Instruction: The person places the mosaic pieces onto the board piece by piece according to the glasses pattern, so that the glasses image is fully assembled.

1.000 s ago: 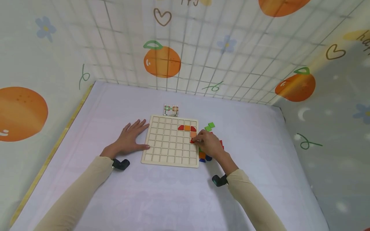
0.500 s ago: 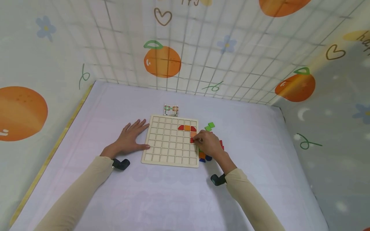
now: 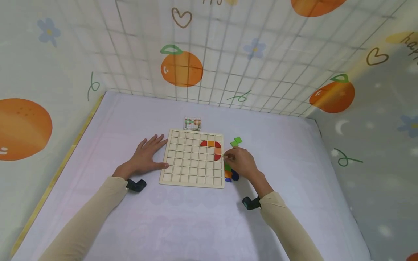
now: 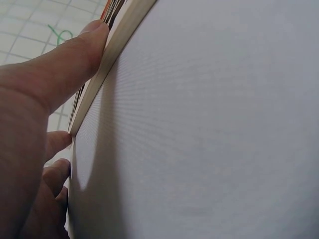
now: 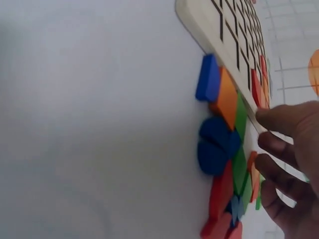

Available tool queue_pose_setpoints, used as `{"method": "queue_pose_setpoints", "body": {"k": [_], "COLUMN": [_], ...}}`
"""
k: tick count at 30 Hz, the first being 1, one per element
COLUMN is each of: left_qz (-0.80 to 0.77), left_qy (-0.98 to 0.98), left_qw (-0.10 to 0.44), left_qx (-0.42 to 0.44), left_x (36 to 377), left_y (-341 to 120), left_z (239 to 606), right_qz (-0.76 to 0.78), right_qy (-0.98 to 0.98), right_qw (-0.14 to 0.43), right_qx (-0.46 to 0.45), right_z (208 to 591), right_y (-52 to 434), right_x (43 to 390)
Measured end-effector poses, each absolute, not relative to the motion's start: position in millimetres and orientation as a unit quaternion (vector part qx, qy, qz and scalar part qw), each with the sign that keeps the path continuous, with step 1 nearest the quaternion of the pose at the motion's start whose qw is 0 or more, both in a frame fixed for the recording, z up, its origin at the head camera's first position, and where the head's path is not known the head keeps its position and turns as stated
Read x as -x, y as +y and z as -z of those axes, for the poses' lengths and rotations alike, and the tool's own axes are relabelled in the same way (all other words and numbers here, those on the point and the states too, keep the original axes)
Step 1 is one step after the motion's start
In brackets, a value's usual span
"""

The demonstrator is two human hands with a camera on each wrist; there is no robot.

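A pale wooden grid board [image 3: 184,170] lies on the table. My left hand [image 3: 148,156] rests beside its left edge with fingers spread, the thumb [image 4: 82,57] touching the rim in the left wrist view. On the board's right side sit a row of red, orange and red pieces, an orange square [image 3: 217,150] below, and a red rounded piece [image 3: 217,157] under that. My right hand [image 3: 241,161] hovers at the right edge, fingers loosely bent, with no piece visible between thumb and fingertips in the right wrist view. Loose coloured pieces [image 5: 224,97] lie partly beneath it.
A small printed pattern card [image 3: 192,124] lies beyond the board's far edge. Two light green squares [image 3: 238,140] are at the far right of the board. Dark blue rounded pieces [image 5: 213,144] and a red piece [image 5: 222,191] sit along its right side.
The right hand has let go of the red rounded piece, now lying in its cell, and has drawn back slightly to the right. The left hand stays put.
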State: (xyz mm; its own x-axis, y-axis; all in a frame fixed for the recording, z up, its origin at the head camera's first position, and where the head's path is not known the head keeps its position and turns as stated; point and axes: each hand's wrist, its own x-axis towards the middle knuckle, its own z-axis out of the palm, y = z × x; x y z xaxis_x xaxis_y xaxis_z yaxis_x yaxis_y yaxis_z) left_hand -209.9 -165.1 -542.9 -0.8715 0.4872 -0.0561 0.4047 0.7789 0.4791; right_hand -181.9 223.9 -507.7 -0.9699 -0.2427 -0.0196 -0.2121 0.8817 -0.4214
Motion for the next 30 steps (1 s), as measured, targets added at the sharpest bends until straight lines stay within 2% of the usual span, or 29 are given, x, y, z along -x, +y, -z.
{"method": "queue_pose_setpoints", "body": {"k": [4,11,18,25,30], "left_qz": [-0.231,-0.23,-0.231,-0.23,-0.227], "left_qy": [0.94,0.939,0.94,0.94,0.941], "left_qw": [0.088,0.089,0.087,0.088,0.086], "left_qx": [-0.236,-0.238,-0.237,-0.235,-0.234], "left_x": [209.8,209.5,210.5,211.3,211.5], "left_y": [-165.0,-164.8,-165.6,-166.3,-166.4], "left_z": [542.8,541.9,543.8,547.3,546.8], "right_qz": [0.195,0.148,0.098,0.12,0.111], "right_qy": [0.974,0.985,0.989,0.985,0.985], "right_qw": [0.034,-0.039,-0.054,-0.021,-0.059], "right_qx": [0.114,0.08,0.101,0.125,0.121], "right_z": [505.0,511.5,515.4,513.2,516.1], "right_y": [231.1,243.0,243.6,240.6,239.0], "right_x": [177.7,179.1,184.8,181.0,178.2]}}
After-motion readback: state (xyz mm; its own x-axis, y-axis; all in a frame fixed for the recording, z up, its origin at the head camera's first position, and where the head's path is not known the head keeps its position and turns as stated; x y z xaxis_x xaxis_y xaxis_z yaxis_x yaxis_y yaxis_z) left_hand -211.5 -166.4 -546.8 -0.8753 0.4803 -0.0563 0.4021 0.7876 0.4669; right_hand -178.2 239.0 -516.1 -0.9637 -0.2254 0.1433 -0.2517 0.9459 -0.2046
